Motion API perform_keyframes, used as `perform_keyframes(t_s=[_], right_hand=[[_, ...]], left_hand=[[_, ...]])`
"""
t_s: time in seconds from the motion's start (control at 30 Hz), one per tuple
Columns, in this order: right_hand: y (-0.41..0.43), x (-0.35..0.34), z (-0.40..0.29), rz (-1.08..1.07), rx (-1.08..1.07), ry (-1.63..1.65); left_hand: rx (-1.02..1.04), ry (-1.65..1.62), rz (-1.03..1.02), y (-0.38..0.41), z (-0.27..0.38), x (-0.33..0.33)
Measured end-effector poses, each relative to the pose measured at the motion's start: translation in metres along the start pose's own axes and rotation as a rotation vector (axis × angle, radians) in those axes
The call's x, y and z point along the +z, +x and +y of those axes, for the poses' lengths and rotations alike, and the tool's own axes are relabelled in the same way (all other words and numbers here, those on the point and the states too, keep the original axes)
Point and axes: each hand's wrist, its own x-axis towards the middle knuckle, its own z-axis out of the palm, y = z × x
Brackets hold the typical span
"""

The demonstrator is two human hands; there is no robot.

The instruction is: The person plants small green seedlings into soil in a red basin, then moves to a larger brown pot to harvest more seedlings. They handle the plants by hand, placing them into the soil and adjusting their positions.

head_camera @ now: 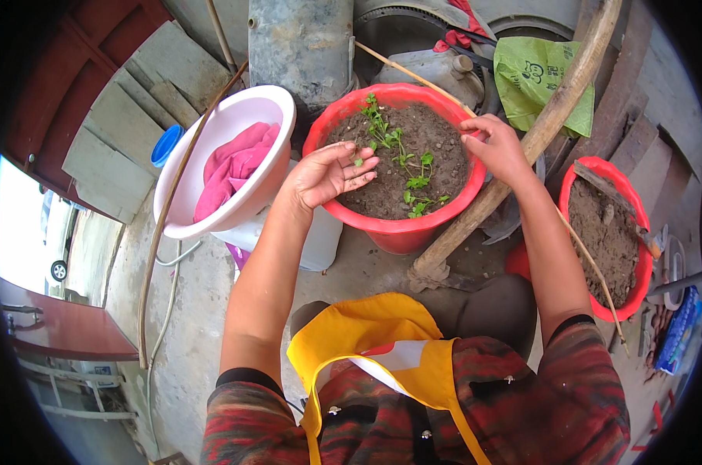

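Observation:
A red plastic pot (394, 229) full of brown soil (351, 200) stands before me. Across the soil runs a line of small leafy green seedlings (406, 157), some upright, some lying limp. My left hand (333, 173) is over the pot's left side, palm up, with soil on the fingertips. A small green sprig (358, 162) shows at its thumb and fingers, apparently held loosely. At the right rim is my right hand (495, 145), thumb and forefinger bent towards the soil. A thin stick (412, 74) passes beneath this hand; whether the fingers grip anything is unclear.
Left of the pot, a white basin (174, 195) holds a pink cloth (235, 165), above a white plastic container (316, 244). A thick wooden pole (473, 226) slants close by the pot's right side. Farther right sits another red soil-filled pot (641, 279). A green bag (519, 84) lies behind.

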Motion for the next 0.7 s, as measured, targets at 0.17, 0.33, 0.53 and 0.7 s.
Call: perform_keyframes(t_s=[0.17, 0.33, 0.53, 0.7], right_hand=[[-0.006, 0.006, -0.002, -0.015, -0.061, 0.048], [-0.001, 0.01, 0.004, 0.077, -0.35, -0.057], [0.019, -0.01, 0.032, 0.057, -0.24, -0.327], [0.027, -0.009, 0.052, -0.021, -0.079, -0.554]], left_hand=[[-0.046, -0.063, -0.056, 0.004, -0.007, 0.007], [-0.043, -0.099, 0.037, 0.002, -0.013, 0.007], [0.174, 0.414, 0.285, 0.014, -0.026, 0.007], [0.59, 1.582, 0.617, 0.013, -0.037, 0.0]])
